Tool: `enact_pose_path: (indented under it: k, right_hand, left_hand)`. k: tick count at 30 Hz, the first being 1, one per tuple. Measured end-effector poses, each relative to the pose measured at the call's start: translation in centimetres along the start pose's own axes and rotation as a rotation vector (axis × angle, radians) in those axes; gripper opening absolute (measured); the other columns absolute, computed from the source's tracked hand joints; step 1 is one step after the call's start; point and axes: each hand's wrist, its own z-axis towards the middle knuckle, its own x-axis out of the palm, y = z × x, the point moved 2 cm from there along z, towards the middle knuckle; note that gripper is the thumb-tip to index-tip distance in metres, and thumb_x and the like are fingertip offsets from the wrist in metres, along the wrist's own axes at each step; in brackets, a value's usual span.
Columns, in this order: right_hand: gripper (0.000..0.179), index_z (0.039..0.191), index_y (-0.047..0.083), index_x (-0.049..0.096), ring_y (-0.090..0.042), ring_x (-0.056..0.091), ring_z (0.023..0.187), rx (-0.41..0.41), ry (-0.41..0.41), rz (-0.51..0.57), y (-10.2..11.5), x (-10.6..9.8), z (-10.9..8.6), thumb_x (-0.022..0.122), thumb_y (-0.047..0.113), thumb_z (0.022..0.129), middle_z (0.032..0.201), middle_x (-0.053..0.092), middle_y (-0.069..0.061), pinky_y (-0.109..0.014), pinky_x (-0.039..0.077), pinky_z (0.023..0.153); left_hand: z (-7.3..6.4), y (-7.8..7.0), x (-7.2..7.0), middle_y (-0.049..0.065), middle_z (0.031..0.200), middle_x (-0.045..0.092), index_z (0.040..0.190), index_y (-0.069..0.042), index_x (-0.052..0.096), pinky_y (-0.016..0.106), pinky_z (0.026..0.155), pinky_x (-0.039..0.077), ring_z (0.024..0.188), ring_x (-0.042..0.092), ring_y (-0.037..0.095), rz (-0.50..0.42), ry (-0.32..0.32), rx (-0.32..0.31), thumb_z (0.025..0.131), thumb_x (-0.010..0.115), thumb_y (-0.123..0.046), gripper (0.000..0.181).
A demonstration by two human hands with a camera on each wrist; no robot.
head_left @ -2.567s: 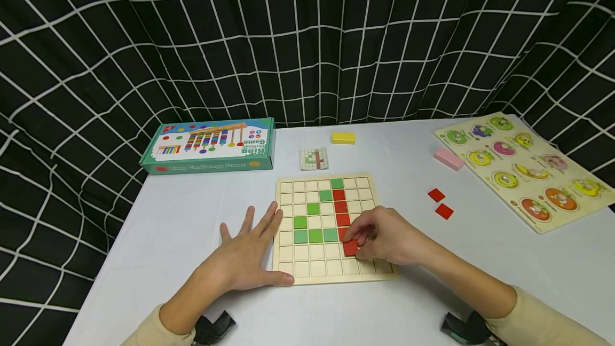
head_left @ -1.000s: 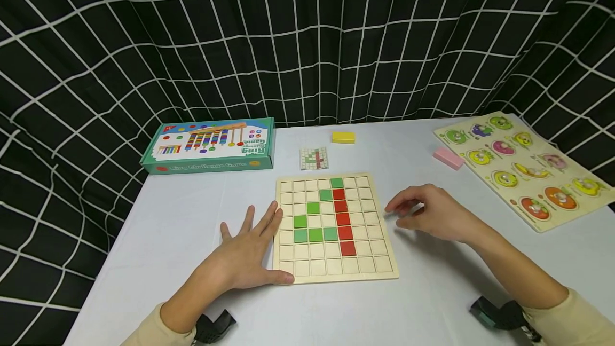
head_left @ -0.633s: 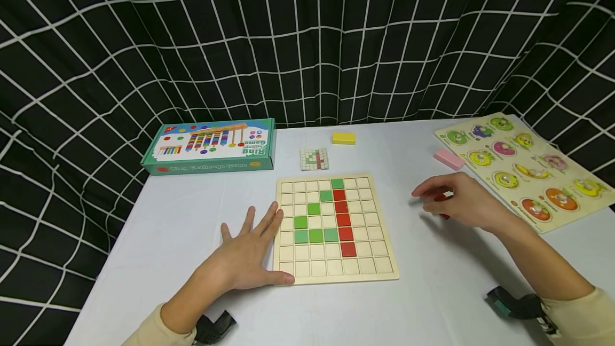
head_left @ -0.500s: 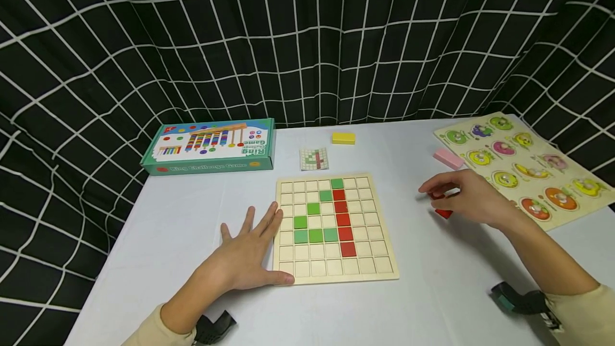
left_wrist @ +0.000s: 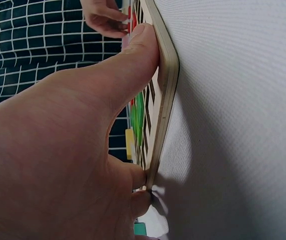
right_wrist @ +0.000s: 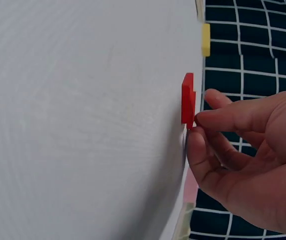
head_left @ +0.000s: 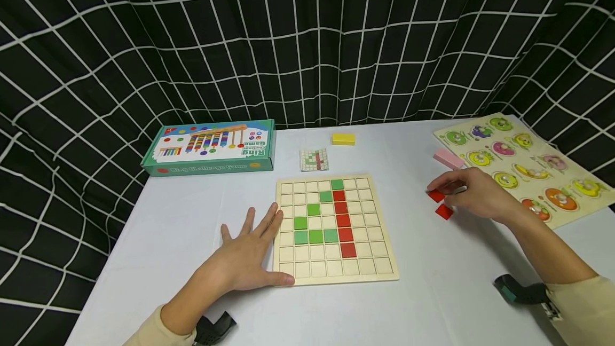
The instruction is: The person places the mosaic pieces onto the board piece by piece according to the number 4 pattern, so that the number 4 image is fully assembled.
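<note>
My left hand [head_left: 247, 258] lies spread at the left side of the wooden grid board [head_left: 302, 269], its thumb pressed on the near corner and its index fingertip at the left edge. In the left wrist view the thumb [left_wrist: 132, 55] rests over the board's rim. Green tiles [head_left: 315, 236] form a slanted line and a row on the board, beside a column of red tiles [head_left: 343, 220]. On the right, my right hand [head_left: 473, 194] has its thumb and index finger curled around the edges of a loose red tile [head_left: 436, 196], which lies flat. A second loose red tile [head_left: 444, 211] sits just nearer.
A small pattern card [head_left: 314, 159] and a yellow block [head_left: 343, 139] lie behind the board. The ring game box [head_left: 211, 165] stands at back left. To the right are a pink block [head_left: 448, 158] and a fruit puzzle board [head_left: 528, 167].
My right hand has let go of the lowest red tile on the board and moved right to the loose red tiles. The left hand stays put.
</note>
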Motion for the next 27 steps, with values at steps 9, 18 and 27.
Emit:
enact_pose_path:
  k: [9,18,27]
  right_hand:
    - [0.035,0.12,0.007,0.076,-0.031,0.063,0.103,-0.002,-0.024,-0.014,-0.2,0.06,0.31,0.073,-0.002,0.086,0.12,0.073,-0.019,-0.026,0.053,0.071]
    - [0.032,0.115,0.008,0.078,-0.028,0.065,0.098,-0.036,-0.021,-0.047,-0.3,0.2,0.64,0.073,-0.004,0.086,0.115,0.075,-0.016,-0.024,0.055,0.069]
    - [0.03,0.114,0.008,0.079,-0.026,0.064,0.095,-0.062,-0.022,-0.093,-0.08,0.27,0.89,0.078,-0.001,0.086,0.111,0.076,-0.012,-0.023,0.054,0.07]
  left_hand:
    - [-0.07,-0.04,-0.1,-0.004,0.177,0.002,0.169,-0.018,0.013,0.094,0.099,0.016,0.159,0.01,0.05,-0.006,0.002,0.0,0.073,0.07,-0.086,0.131]
    - [0.06,0.0,-0.01,-0.003,0.177,0.002,0.169,-0.018,0.013,0.094,0.1,0.016,0.159,0.009,0.05,0.002,-0.003,-0.001,0.073,0.072,-0.084,0.13]
    - [0.03,-0.05,-0.02,-0.003,0.177,0.003,0.169,-0.018,0.013,0.094,0.1,0.015,0.159,0.009,0.05,-0.006,-0.002,-0.002,0.073,0.071,-0.084,0.131]
